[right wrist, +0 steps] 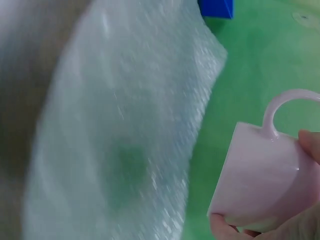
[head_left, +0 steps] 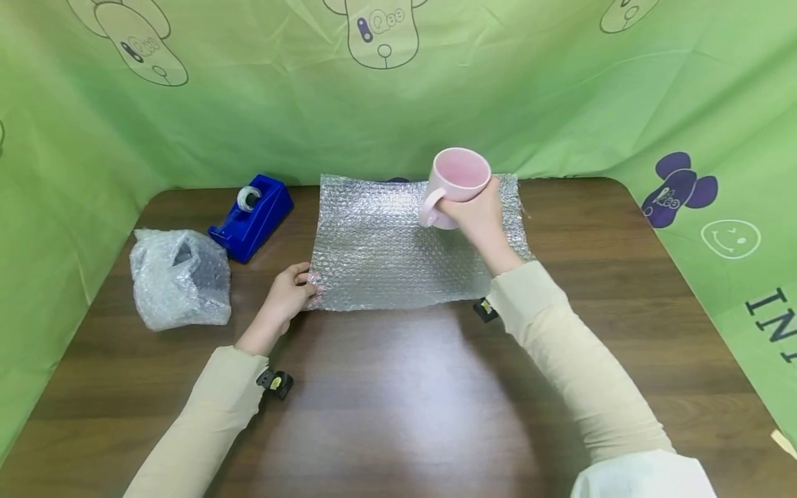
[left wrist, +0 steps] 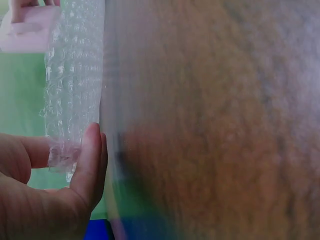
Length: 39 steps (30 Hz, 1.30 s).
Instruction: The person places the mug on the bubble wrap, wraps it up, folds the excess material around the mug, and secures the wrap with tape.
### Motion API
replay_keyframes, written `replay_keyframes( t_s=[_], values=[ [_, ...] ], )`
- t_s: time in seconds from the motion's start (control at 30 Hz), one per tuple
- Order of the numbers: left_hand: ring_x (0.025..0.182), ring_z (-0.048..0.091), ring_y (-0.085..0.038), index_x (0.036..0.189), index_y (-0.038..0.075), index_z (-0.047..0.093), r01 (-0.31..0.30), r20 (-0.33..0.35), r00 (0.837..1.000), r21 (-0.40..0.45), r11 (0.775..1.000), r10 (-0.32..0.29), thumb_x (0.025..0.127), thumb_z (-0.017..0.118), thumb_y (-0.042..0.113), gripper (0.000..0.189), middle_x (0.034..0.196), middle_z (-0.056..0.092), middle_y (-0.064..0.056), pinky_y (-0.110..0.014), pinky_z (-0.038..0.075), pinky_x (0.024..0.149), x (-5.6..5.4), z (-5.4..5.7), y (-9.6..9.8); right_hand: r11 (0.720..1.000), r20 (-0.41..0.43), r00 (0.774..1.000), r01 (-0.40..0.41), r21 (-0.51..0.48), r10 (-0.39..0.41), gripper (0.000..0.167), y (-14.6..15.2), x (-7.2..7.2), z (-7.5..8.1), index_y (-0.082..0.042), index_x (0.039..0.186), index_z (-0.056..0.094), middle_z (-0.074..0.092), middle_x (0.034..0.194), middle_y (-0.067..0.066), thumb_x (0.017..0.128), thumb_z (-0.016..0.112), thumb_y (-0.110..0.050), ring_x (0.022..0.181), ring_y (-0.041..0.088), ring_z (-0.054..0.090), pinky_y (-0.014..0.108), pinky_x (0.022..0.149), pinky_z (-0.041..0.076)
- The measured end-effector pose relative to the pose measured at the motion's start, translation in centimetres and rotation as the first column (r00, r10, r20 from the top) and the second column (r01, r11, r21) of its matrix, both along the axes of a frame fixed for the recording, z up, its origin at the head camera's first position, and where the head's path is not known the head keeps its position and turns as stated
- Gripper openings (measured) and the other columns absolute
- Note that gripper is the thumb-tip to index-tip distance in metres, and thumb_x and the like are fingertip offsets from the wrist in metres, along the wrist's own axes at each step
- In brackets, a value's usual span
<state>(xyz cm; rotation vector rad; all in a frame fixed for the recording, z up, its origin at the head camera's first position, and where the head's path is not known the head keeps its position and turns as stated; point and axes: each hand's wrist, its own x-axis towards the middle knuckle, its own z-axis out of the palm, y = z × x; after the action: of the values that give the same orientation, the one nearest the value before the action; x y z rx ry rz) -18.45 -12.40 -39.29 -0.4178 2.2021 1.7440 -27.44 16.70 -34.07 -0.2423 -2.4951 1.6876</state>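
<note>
A sheet of clear bubble wrap lies spread on the wooden table. At its near left corner, my left hand pinches the edge; the left wrist view has the bubble wrap between the thumb and fingers of that hand. Over the right part of the sheet, my right hand grips a pink mug round its body. The mug's mouth faces up, tilted toward the head camera, and its handle points left. In the right wrist view the mug appears raised off the sheet.
A blue tape dispenser with a roll of clear tape stands left of the sheet. Further left sits a bundle wrapped in bubble wrap. Green printed cloth hangs behind the table and along both sides.
</note>
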Motion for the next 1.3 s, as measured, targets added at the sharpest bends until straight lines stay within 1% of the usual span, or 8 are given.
replay_keyframes(
  t_s=[0.17, 0.33, 0.57, 0.7, 0.8, 1.13, 1.23, 1.3],
  values=[
    [0.072, 0.053, 0.006, 0.149, -0.008, 0.014, 0.02, 0.012, 1.0, 0.009, 1.0, -0.02, 0.095, 0.04, -0.007, 0.061, 0.142, 0.037, -0.03, -0.007, 0.05, 0.065, 0.0, -0.2, -0.1, 1.0, 0.021, 1.0, -0.017, 0.018, 0.016, 0.092, -2.3, 0.2, -1.6, -0.002, 0.139, 0.028, 0.044, 0.137, 0.017, 0.067, 0.082, -0.022, 0.124, 0.03, 0.048, 0.039, 0.107, 0.042],
    [0.072, 0.054, 0.006, 0.149, -0.007, 0.014, 0.044, 0.02, 0.999, -0.002, 0.999, -0.043, 0.096, 0.041, -0.005, 0.06, 0.144, 0.036, -0.029, -0.007, 0.049, 0.064, 0.0, -0.4, -0.3, 1.0, 0.036, 0.999, -0.023, 0.019, 0.022, 0.092, -3.7, 0.3, -2.7, 0.0, 0.138, 0.027, 0.045, 0.136, 0.019, 0.067, 0.083, -0.021, 0.125, 0.031, 0.048, 0.04, 0.108, 0.042],
    [0.071, 0.055, 0.006, 0.15, -0.006, 0.013, 0.077, 0.026, 0.997, -0.027, 0.997, -0.076, 0.095, 0.044, -0.005, 0.063, 0.145, 0.035, -0.03, -0.008, 0.05, 0.063, -0.2, -0.8, -0.5, 0.999, 0.078, 0.996, -0.041, 0.033, 0.039, 0.094, -4.3, 0.2, -3.9, 0.001, 0.138, 0.027, 0.043, 0.137, 0.02, 0.066, 0.084, -0.018, 0.125, 0.033, 0.048, 0.04, 0.109, 0.041],
    [0.07, 0.054, 0.005, 0.149, -0.006, 0.014, 0.09, 0.022, 0.996, -0.051, 0.995, -0.089, 0.095, 0.044, -0.004, 0.062, 0.144, 0.037, -0.029, -0.008, 0.049, 0.063, -0.3, -0.9, -0.6, 0.998, 0.102, 0.994, -0.037, 0.046, 0.032, 0.096, -4.3, 0.2, -4.6, 0.001, 0.139, 0.027, 0.044, 0.136, 0.02, 0.065, 0.085, -0.019, 0.125, 0.033, 0.048, 0.04, 0.109, 0.04],
    [0.071, 0.054, 0.005, 0.15, -0.006, 0.015, 0.1, 0.025, 0.995, -0.065, 0.993, -0.099, 0.096, 0.044, -0.003, 0.061, 0.143, 0.038, -0.029, -0.008, 0.049, 0.064, -0.4, -1.0, -0.7, 0.998, 0.111, 0.994, -0.027, 0.051, 0.022, 0.097, -4.3, 0.2, -5.0, 0.0, 0.139, 0.027, 0.044, 0.137, 0.02, 0.065, 0.086, -0.021, 0.125, 0.033, 0.048, 0.041, 0.109, 0.04],
    [0.073, 0.053, 0.005, 0.149, -0.007, 0.016, 0.103, 0.019, 0.995, -0.069, 0.992, -0.102, 0.096, 0.043, -0.003, 0.06, 0.142, 0.038, -0.029, -0.008, 0.049, 0.066, -0.5, -0.9, -0.8, 0.999, 0.073, 0.997, -0.027, 0.02, 0.025, 0.1, -4.7, 0.5, -5.6, 0.0, 0.141, 0.024, 0.039, 0.139, 0.02, 0.064, 0.086, -0.016, 0.129, 0.033, 0.043, 0.042, 0.112, 0.037],
    [0.077, 0.054, 0.002, 0.149, -0.007, 0.015, 0.096, 0.018, 0.995, -0.067, 0.993, -0.095, 0.095, 0.043, -0.002, 0.06, 0.143, 0.037, -0.029, -0.009, 0.05, 0.067, -0.7, -0.6, -0.9, 0.999, 0.073, 0.997, -0.038, 0.025, 0.036, 0.1, -4.8, 0.6, -5.6, 0.001, 0.142, 0.022, 0.038, 0.14, 0.021, 0.066, 0.085, -0.016, 0.13, 0.033, 0.042, 0.042, 0.113, 0.036],
    [0.083, 0.056, -0.003, 0.149, -0.007, 0.016, 0.091, 0.021, 0.996, -0.081, 0.993, -0.089, 0.094, 0.042, -0.001, 0.061, 0.143, 0.038, -0.028, -0.01, 0.049, 0.068, -1.0, -0.5, -0.9, 0.998, 0.085, 0.995, -0.062, 0.025, 0.059, 0.101, -4.7, 0.7, -5.4, 0.001, 0.143, 0.02, 0.036, 0.142, 0.022, 0.067, 0.085, -0.016, 0.131, 0.034, 0.041, 0.043, 0.114, 0.034]
  ],
)
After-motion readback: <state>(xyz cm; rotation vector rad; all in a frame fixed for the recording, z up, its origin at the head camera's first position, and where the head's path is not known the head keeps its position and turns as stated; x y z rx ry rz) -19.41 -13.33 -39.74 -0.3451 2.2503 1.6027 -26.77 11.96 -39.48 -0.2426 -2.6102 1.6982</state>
